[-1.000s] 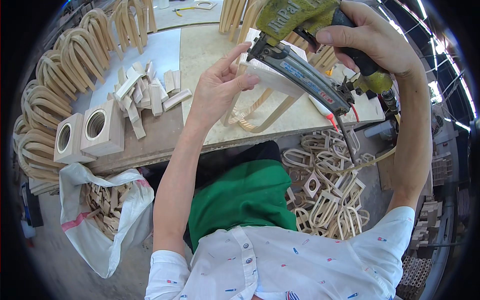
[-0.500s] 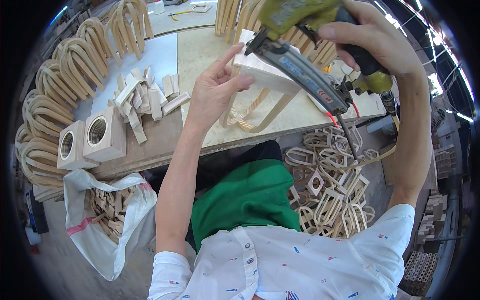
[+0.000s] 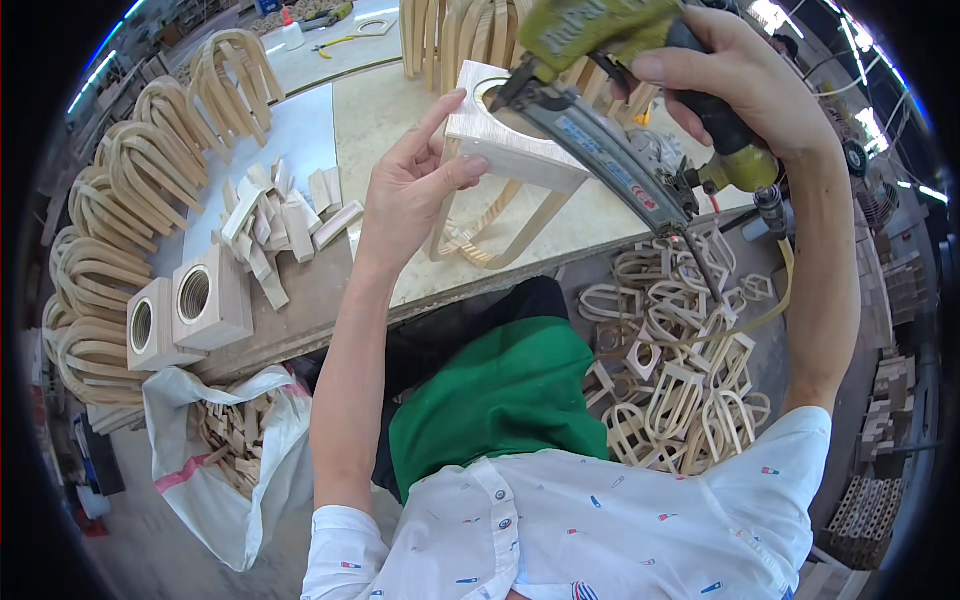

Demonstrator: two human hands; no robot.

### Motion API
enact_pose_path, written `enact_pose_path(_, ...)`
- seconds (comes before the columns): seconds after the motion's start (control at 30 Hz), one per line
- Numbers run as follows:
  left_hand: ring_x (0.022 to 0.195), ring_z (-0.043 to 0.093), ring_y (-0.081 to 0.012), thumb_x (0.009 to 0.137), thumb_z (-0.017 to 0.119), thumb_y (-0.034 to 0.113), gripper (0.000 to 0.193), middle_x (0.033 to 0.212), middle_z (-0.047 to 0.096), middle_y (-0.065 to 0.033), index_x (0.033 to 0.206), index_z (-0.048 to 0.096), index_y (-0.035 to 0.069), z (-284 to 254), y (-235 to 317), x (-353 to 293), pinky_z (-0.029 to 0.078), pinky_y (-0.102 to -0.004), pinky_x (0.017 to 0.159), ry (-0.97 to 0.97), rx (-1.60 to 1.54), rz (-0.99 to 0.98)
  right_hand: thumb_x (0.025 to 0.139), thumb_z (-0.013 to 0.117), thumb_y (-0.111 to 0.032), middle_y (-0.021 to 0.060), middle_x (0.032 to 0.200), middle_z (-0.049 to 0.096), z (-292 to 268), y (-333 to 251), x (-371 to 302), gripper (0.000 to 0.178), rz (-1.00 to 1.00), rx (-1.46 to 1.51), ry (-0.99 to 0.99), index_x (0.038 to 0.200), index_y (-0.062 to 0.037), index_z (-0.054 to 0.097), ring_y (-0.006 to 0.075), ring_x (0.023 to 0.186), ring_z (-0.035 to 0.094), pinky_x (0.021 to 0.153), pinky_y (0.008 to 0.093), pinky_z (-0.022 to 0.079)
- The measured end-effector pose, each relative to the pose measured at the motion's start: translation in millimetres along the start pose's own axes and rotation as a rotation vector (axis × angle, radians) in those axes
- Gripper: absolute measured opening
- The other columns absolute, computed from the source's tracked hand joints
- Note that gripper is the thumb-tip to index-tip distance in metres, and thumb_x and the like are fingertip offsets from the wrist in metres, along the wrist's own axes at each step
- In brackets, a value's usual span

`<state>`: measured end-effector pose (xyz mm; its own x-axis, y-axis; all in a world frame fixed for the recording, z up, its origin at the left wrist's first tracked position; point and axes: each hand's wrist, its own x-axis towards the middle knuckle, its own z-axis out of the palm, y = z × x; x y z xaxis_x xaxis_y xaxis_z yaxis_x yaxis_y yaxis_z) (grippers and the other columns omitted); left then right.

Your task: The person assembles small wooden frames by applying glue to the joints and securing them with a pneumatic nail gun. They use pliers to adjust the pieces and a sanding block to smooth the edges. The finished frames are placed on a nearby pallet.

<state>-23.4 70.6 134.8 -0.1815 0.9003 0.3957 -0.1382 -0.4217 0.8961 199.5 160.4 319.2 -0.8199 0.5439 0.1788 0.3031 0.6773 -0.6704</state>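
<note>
Two hands: left grip (image 3: 415, 190) steadies wooden block (image 3: 515, 140), right (image 3: 740, 85) clenches nail gun (image 3: 600, 110) above.

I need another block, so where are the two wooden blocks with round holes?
In the head view, the two blocks sit at the workbench's left edge, beside the stacked bent-wood arches, above the white bag.

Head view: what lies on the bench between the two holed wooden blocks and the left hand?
A loose pile of small wood offcuts lies between the blocks and the left hand.
</note>
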Motion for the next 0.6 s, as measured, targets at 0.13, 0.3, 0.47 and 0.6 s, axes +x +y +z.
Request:
enact_pose_path(0.13, 0.081, 0.061, -0.0115, 0.082, 0.069, 0.005, 0.064, 0.092, 0.065, -0.0051, 0.140, 0.041, 0.004, 4, 1, -2, 0.051, -0.0274, 0.075, -0.010, -0.003, -0.005, 0.087, 0.065, -0.015, 0.0062, 0.063, 0.062, -3, -34, 7, 0.021, 0.257, 0.055, -0.155, 0.087, 0.0055, 0.060, 0.0097, 0.052, 0.058, 0.047, 0.0230, 0.044)
enact_pose_path(0.3, 0.080, 0.060, -0.0069, 0.081, 0.071, 0.004, 0.065, 0.085, 0.062, -0.0012, 0.140, 0.042, 0.004, 7, 3, -3, 0.050, -0.0232, 0.075, -0.002, -0.011, -0.010, 0.087, 0.065, -0.014, 0.0066, 0.062, 0.062, -1, -32, 7, 0.020, 0.198, 0.063, -0.135, 0.086, 0.0052, 0.060, 0.0100, 0.051, 0.058, 0.047, 0.0234, 0.044)
enact_pose_path(0.47, 0.078, 0.059, -0.0059, 0.080, 0.072, 0.004, 0.066, 0.082, 0.059, 0.0007, 0.139, 0.043, 0.004, 8, 2, -2, 0.050, -0.0222, 0.074, -0.008, -0.022, -0.013, 0.087, 0.065, -0.014, 0.0057, 0.061, 0.061, 0, -34, 7, 0.019, 0.192, 0.028, -0.138, 0.085, 0.0045, 0.061, 0.0098, 0.050, 0.057, 0.046, 0.0234, 0.043)
enact_pose_path(0.6, 0.078, 0.059, -0.0054, 0.080, 0.072, 0.004, 0.066, 0.081, 0.058, 0.0012, 0.139, 0.043, 0.004, 8, 1, -2, 0.049, -0.0216, 0.073, -0.011, -0.026, -0.009, 0.087, 0.064, -0.015, 0.0043, 0.059, 0.061, 1, -40, 9, 0.020, 0.222, -0.072, -0.138, 0.081, 0.0038, 0.062, 0.0092, 0.049, 0.056, 0.046, 0.0231, 0.042)
